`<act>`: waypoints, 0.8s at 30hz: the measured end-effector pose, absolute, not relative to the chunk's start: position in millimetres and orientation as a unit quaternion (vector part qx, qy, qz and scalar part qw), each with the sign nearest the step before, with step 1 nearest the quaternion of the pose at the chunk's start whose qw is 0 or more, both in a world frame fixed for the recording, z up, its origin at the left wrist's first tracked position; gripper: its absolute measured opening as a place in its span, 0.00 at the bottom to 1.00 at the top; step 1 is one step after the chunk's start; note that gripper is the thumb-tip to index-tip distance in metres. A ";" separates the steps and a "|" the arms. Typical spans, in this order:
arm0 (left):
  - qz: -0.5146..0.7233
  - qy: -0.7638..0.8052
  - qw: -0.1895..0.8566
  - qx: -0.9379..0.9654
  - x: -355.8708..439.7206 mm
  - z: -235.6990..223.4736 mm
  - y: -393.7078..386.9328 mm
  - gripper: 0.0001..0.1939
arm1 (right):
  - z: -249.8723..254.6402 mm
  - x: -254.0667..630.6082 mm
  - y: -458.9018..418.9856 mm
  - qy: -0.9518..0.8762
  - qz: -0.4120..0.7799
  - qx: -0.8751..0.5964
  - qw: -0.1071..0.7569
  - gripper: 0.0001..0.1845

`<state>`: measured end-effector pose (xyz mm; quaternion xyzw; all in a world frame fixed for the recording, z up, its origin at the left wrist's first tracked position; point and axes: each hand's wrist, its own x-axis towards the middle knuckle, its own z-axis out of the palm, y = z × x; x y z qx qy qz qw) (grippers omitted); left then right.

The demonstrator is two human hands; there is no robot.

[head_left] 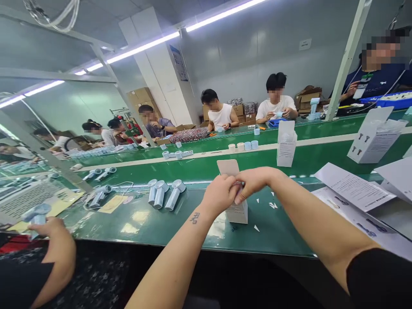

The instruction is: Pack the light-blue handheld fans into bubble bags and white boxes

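Note:
A small white carton (pixel 237 213) stands upright on the green bench, its top flap raised behind my hands. My left hand (pixel 221 192) is closed at the mouth of the carton, fingers curled inward. From the other side my right hand (pixel 255 180) meets it there, thumb and fingers pinched together. Whatever sits between the fingers is mostly hidden; only a small purplish bit shows. Left of my hands lie three light-blue handheld devices (pixel 160 195) with round heads. White paper scraps (pixel 273 205) are scattered right of the carton.
Open white cartons (pixel 286 148) stand across the belt, with another carton (pixel 370 141) farther right. Flat printed cartons (pixel 354 210) cover the bench at right. A co-worker's hand (pixel 51 226) holds a light-blue device at left. Blue and cream round parts (pixel 247 146) sit on the line.

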<state>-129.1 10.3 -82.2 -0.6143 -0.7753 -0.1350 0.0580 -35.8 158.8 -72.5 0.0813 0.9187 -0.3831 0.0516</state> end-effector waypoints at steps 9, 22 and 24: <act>-0.116 -0.811 0.077 -0.568 -112.1 -76.9 21.3 0.13 | -47.9 -48.0 160.5 0.924 -0.308 0.115 0.197 0.33; -0.092 -0.754 -0.067 -0.647 -131.7 -35.6 18.7 0.21 | -52.7 5.6 176.3 0.889 -0.440 0.117 -0.045 0.56; -0.100 -0.753 -0.053 -0.648 -125.5 -40.1 20.8 0.26 | -74.0 4.3 167.3 0.887 -0.438 0.130 -0.061 0.63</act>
